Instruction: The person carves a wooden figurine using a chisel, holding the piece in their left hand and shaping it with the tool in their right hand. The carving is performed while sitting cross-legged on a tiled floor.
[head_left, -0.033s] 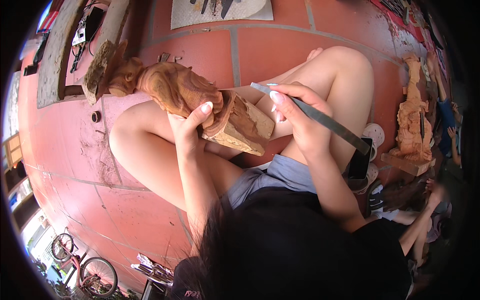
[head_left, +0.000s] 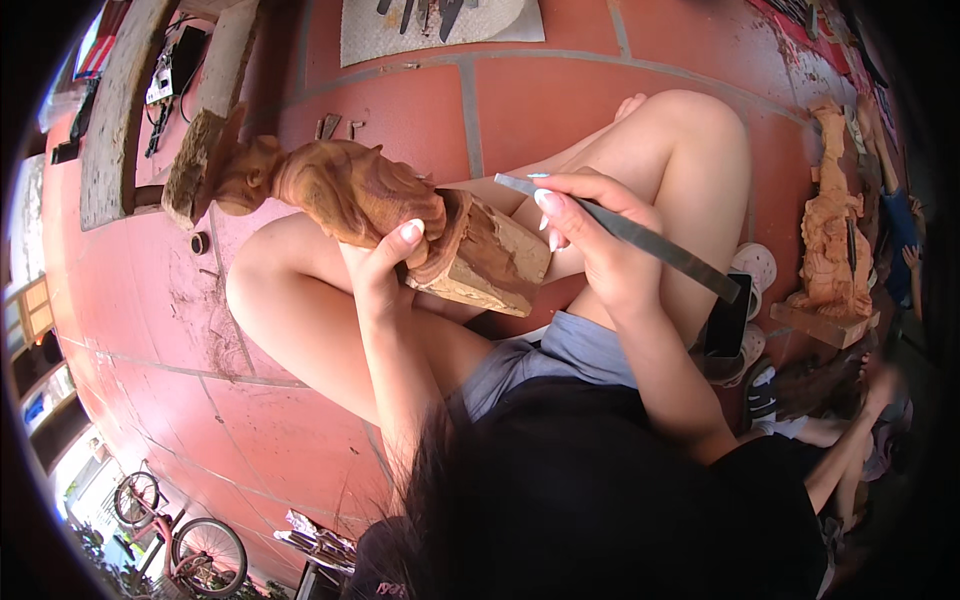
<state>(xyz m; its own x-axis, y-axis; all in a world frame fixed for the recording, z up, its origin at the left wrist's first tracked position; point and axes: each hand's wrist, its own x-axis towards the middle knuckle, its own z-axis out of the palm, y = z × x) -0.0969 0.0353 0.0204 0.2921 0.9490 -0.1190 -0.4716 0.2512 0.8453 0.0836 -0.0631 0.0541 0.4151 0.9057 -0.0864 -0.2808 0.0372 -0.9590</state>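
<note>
A carved wooden figure [head_left: 345,190] lies tilted across my lap, its rough block base [head_left: 490,255] toward my right and its far end by a wooden beam. My left hand [head_left: 380,262] is closed round it near the base, thumb on top, the other fingers hidden underneath. In my right hand [head_left: 600,220] is a flat steel chisel [head_left: 660,246], pinched between thumb and fingers. Its bright tip points up and left, above the base and apart from the wood as far as I can tell.
A rough wooden frame [head_left: 118,110] stands at the upper left. Several blades lie on a pale sheet [head_left: 520,25] at the far side. To the right are another wood carving [head_left: 832,230], a dark phone [head_left: 725,328], pale clogs [head_left: 755,268] and other people's arms. A bicycle [head_left: 210,555] stands lower left.
The whole view has shifted slightly. My hands keep the same hold on the carved figure and the chisel; no clear movement of either shows.
</note>
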